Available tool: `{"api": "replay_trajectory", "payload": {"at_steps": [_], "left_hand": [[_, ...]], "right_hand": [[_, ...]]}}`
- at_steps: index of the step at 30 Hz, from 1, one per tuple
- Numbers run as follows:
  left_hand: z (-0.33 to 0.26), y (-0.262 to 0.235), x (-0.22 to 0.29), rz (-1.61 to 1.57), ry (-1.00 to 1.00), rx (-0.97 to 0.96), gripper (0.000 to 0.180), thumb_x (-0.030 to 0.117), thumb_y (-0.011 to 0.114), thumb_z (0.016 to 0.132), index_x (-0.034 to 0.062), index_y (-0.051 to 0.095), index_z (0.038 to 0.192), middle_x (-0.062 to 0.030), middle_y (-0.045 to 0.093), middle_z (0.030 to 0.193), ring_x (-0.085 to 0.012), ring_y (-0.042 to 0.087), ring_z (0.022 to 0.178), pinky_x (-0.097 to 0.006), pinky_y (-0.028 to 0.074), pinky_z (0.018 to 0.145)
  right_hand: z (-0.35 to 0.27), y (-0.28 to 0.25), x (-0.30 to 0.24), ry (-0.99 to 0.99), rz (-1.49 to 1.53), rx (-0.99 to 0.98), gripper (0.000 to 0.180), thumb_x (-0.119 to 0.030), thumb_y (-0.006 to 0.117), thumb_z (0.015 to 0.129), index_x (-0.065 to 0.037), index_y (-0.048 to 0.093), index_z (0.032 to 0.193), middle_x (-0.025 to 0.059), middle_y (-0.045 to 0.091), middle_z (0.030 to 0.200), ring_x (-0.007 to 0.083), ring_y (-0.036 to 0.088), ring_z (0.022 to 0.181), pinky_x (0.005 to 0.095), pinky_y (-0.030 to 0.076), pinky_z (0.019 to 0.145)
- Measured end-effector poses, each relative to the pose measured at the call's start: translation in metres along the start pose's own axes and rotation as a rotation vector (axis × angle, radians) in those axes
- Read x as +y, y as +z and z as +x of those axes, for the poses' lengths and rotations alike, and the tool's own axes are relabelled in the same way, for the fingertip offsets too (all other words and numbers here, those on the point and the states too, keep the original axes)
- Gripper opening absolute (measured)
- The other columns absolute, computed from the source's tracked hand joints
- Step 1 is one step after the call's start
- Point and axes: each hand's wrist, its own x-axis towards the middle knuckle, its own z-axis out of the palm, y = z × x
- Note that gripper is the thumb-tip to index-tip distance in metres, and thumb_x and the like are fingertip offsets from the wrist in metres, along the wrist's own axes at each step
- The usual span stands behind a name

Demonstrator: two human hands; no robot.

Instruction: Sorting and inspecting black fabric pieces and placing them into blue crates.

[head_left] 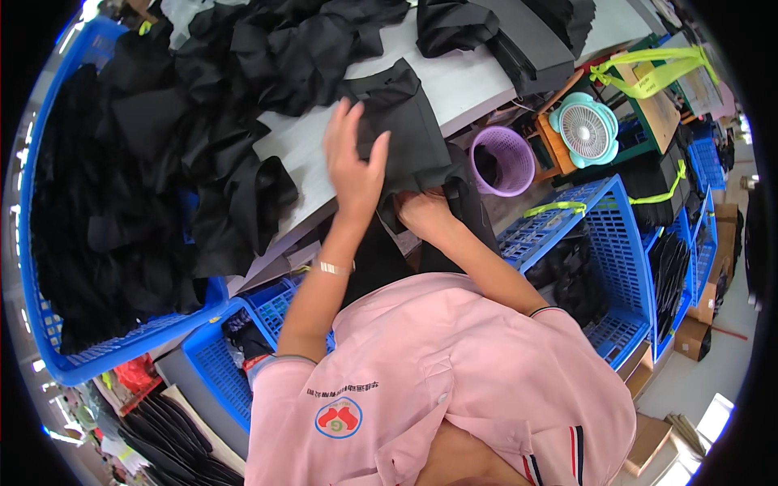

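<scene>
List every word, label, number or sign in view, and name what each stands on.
Print is located here, not copied out:
Pink shirt: a line of dark characters, upside down in the picture.
Round blue-rimmed emblem on it: small lettering, too small to read surely.
Yellow-green strap, upper right: small dark print, too blurred.
Black cloth by the left hand: none discernible.

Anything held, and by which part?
The left hand holds nothing. The right hand is at the near edge of the black cloth, but hidden fingers leave its grip unclear.
</scene>
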Motion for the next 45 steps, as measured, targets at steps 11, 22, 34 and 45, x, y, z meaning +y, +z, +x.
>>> {"api": "replay_trajectory", "payload": {"at_steps": [11,22,34,45], "left_hand": [[-0.079,-0.05,0.009,-1.168,-1.308,-0.189,0.047,0.024,0.071,0.094,-0.0009,0.058,0.131,-0.0102,0.067,0.123,-0.0236,0.067,0.108,-0.037,0.054,0.095],[-0.095,-0.059,0.054,-1.056,-1.003,-0.563,0.039,0.018,0.072,0.093,-0.0004,0.063,0.127,-0.0091,0.067,0.124,-0.0199,0.065,0.11,-0.036,0.052,0.098],[-0.079,-0.041,0.05,-1.306,-1.03,-0.48,0.029,0.009,0.072,0.091,0.0009,0.066,0.118,-0.0077,0.07,0.115,-0.019,0.067,0.105,-0.035,0.053,0.095],[-0.078,0.004,0.069,-0.946,-1.198,-0.831,0.046,0.006,0.075,0.087,-0.003,0.06,0.13,-0.0138,0.064,0.126,-0.0222,0.064,0.111,-0.035,0.051,0.099]], "right_hand": [[-0.056,-0.05,-0.051,-0.187,0.213,-0.207,0.028,-0.015,0.06,0.086,-0.007,0.067,0.113,0.0158,0.068,0.109,0.0309,0.068,0.096,0.0411,0.056,0.081],[-0.058,-0.145,0.002,0.577,0.911,0.305,0.03,-0.02,0.069,0.095,0.0,0.068,0.116,0.0056,0.073,0.104,0.0166,0.068,0.095,0.0286,0.05,0.091],[-0.063,-0.107,0.029,0.853,1.703,0.185,0.019,-0.007,0.074,0.087,0.0,0.071,0.105,0.009,0.073,0.097,0.0136,0.07,0.084,0.0287,0.058,0.08],[-0.094,-0.119,0.045,0.774,0.678,0.393,0.029,-0.02,0.069,0.092,0.003,0.053,0.101,0.0237,0.054,0.081,0.0312,0.048,0.069,0.0387,0.048,0.07]]}}
